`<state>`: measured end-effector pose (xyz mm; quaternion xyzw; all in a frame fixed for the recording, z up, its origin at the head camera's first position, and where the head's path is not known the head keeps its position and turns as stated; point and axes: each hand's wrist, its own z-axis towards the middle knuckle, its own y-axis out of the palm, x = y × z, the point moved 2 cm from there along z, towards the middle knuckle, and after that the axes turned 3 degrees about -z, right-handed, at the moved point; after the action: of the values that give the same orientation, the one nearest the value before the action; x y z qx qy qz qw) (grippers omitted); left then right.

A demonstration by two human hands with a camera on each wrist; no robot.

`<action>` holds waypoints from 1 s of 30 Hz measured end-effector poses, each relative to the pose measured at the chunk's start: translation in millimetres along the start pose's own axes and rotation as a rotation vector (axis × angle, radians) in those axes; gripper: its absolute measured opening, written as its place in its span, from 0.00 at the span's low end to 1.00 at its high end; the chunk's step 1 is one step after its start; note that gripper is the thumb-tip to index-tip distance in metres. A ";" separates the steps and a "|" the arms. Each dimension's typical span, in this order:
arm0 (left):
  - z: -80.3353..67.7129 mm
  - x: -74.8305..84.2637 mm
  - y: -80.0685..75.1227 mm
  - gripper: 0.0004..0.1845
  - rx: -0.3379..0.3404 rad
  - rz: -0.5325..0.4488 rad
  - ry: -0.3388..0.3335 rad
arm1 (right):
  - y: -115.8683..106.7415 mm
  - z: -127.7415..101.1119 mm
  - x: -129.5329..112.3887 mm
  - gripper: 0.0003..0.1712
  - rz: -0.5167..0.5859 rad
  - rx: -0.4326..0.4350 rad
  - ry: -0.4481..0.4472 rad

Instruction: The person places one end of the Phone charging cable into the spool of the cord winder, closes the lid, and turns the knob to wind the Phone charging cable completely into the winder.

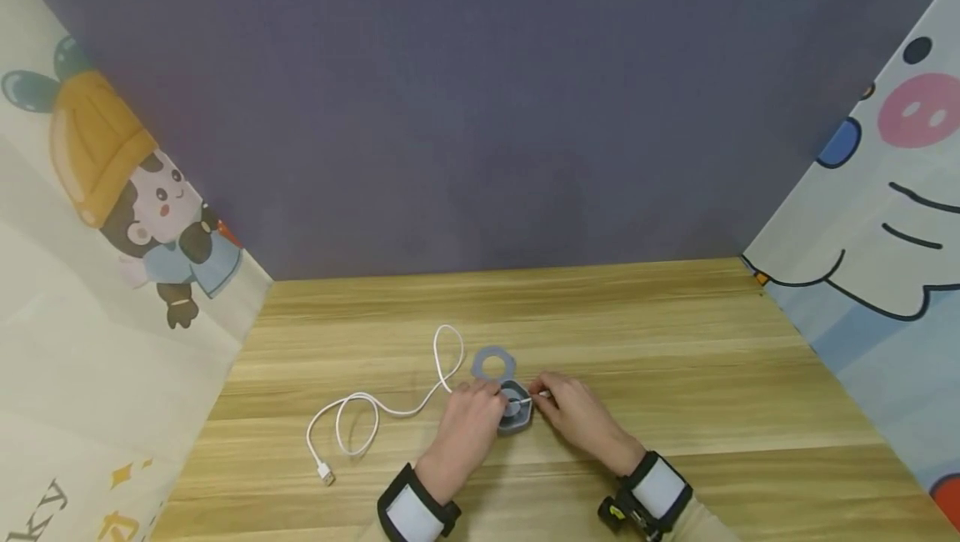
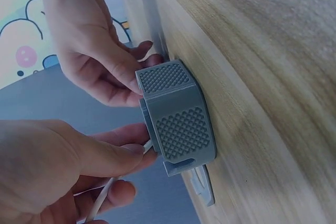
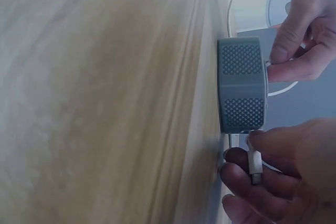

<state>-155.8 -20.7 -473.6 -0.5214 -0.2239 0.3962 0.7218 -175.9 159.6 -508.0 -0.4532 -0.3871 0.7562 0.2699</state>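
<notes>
A grey, angular cable winder case (image 1: 514, 423) with knurled sides (image 2: 184, 132) sits on the table between both hands, its top uncovered. My left hand (image 1: 467, 425) pinches a white USB cable (image 2: 101, 199) between thumb and fingers at the case's left side. On the other side, my right hand (image 1: 583, 419) holds the cable's small connector end (image 3: 254, 162) beside the case wall; its metal tip points away from the case. A stretch of cable crosses the case's inside. Just behind the case lies a flat grey ring (image 1: 495, 351).
The rest of the cable loops across the wooden table (image 1: 637, 317) to the left, ending in a USB-A plug (image 1: 326, 474). A dark panel (image 1: 480, 108) stands at the back, with cartoon-printed walls on both sides.
</notes>
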 end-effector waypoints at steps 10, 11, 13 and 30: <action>0.6 0.9 -0.1 0.07 0.009 -0.020 0.001 | 2.8 0.0 0.5 0.05 -0.078 -0.005 0.034; 0.7 1.0 -0.1 0.08 0.005 -0.020 0.000 | 3.0 0.1 0.5 0.05 -0.091 -0.002 0.031; 0.7 0.9 -0.4 0.08 -0.005 -0.017 -0.002 | 3.0 -0.4 0.6 0.05 -0.107 0.009 0.018; -0.8 -5.5 5.3 0.10 -0.006 -0.076 -0.025 | 9.9 0.9 -13.6 0.19 0.055 -0.096 -0.272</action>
<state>-160.2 -24.8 -478.3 -0.5098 -0.2537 0.3742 0.7319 -171.2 143.5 -509.6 -0.3695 -0.4433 0.7983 0.1721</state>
